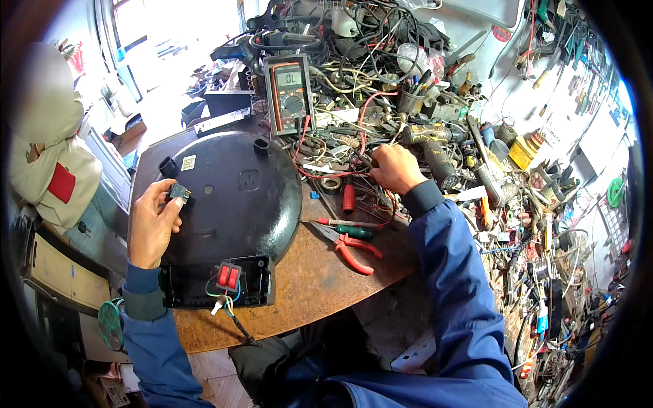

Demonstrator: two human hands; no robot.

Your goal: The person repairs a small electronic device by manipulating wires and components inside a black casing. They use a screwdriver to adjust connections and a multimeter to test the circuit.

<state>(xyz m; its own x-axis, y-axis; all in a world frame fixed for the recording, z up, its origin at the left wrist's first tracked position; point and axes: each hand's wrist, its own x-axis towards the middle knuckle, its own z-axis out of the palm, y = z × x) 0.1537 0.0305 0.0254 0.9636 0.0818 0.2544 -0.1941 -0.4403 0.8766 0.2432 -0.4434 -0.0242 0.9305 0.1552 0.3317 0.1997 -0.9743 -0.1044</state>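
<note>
My left hand (157, 221) pinches a small black electrical component (178, 194) with metal terminals above a round black appliance base (211, 211). The base's open housing (183, 282) holds a double red rocker switch (228, 276) with wires and a dark cable. My right hand (398, 168) is curled over the pile of tools and leads; what it grips is hidden. A multimeter (288, 95) with red leads stands behind. A red screwdriver handle (349, 197), red-handled pliers (354, 262) and a green-handled tool (356, 232) lie between my hands.
A wooden bench (320, 299) bears a dense heap of cables (360, 34), cans, power tools (442, 163) and parts along the back and right. Hand tools hang on the right wall (578, 81). A person (68, 177) in a light top is at the left, beside the bench.
</note>
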